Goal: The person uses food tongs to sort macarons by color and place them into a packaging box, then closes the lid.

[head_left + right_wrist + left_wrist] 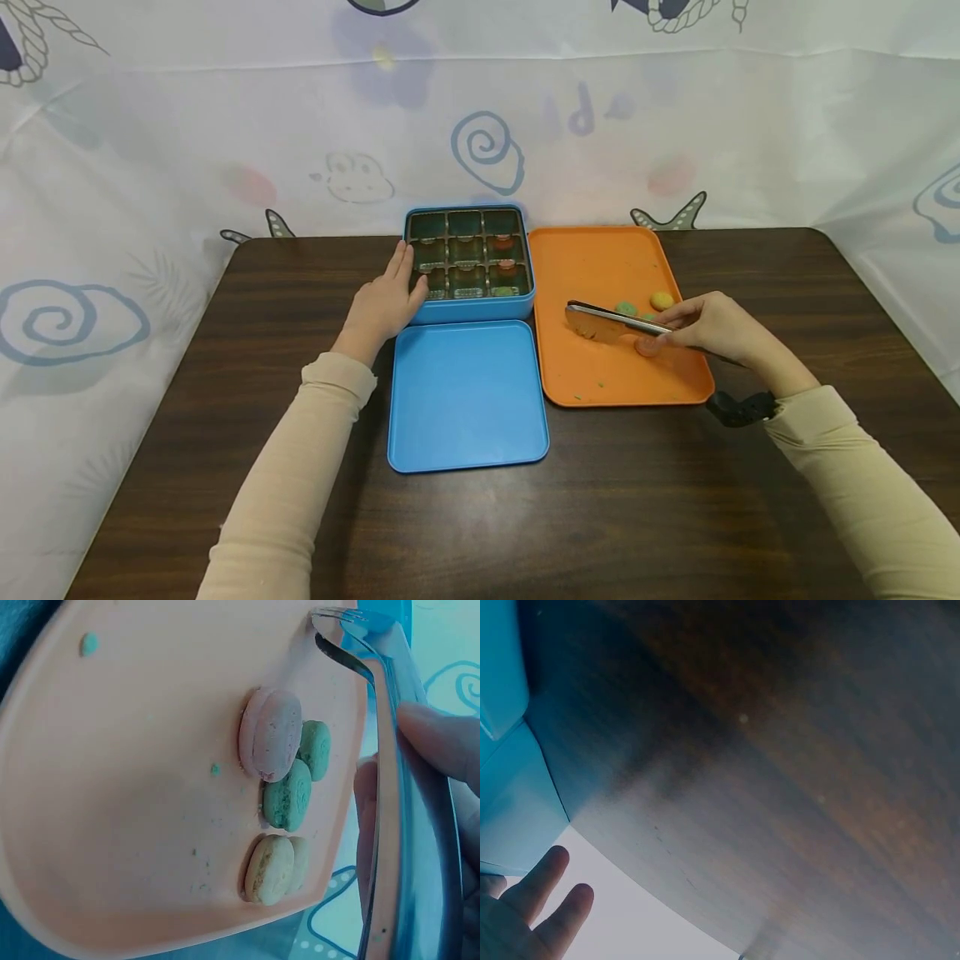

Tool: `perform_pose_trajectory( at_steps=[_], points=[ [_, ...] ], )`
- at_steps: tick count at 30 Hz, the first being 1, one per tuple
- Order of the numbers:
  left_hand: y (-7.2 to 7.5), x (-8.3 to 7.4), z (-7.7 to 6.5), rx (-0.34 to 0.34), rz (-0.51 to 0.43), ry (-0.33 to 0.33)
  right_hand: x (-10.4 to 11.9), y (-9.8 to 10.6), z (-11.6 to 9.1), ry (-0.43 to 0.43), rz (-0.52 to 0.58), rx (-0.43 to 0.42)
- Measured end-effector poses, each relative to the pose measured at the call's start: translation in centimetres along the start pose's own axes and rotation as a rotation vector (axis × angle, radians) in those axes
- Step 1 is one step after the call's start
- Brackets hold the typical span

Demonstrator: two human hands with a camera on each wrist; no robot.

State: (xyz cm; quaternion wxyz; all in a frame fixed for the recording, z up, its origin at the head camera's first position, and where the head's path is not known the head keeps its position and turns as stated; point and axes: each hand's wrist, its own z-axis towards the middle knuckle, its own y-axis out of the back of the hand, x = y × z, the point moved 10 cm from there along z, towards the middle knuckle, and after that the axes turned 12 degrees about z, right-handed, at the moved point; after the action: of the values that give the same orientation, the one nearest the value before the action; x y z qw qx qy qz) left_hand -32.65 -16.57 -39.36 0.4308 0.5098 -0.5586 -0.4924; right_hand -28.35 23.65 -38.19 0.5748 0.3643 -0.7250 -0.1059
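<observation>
My right hand (716, 329) holds metal tongs (607, 312) over the orange tray (585, 258). In the right wrist view, the tongs' tips are slightly parted with nothing between them. Near them on the tray lie a pink macaron (271, 735), green macarons (287, 796) and pale yellow macarons (268, 870). My left hand (382, 304), fingers extended, rests against the left side of the blue box (472, 312). A clear divided insert (465, 250) sits in that box; pinkish pieces and a green piece (505, 291) show in its right column.
A flat blue lid (468, 400) lies on the dark wooden table (600, 500) in front of the box. The tray stands right beside the box, with green crumbs (215, 770) scattered on it. A patterned white cloth (300, 108) hangs behind the table.
</observation>
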Motion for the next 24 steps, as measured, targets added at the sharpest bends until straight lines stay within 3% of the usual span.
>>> perform_pose_trajectory(
  at_steps=[12, 17, 24],
  points=[
    [0.1, 0.0, 0.0, 0.000, -0.002, 0.004, 0.7, 2.5, 0.3, -0.017, 0.132, -0.150],
    [0.1, 0.1, 0.1, 0.003, 0.001, 0.004, 2.1, 3.8, 0.6, 0.004, 0.131, -0.259],
    [0.1, 0.1, -0.1, 0.010, -0.002, 0.001, 4.6, 4.3, 1.2, 0.024, 0.166, -0.318]
  ],
)
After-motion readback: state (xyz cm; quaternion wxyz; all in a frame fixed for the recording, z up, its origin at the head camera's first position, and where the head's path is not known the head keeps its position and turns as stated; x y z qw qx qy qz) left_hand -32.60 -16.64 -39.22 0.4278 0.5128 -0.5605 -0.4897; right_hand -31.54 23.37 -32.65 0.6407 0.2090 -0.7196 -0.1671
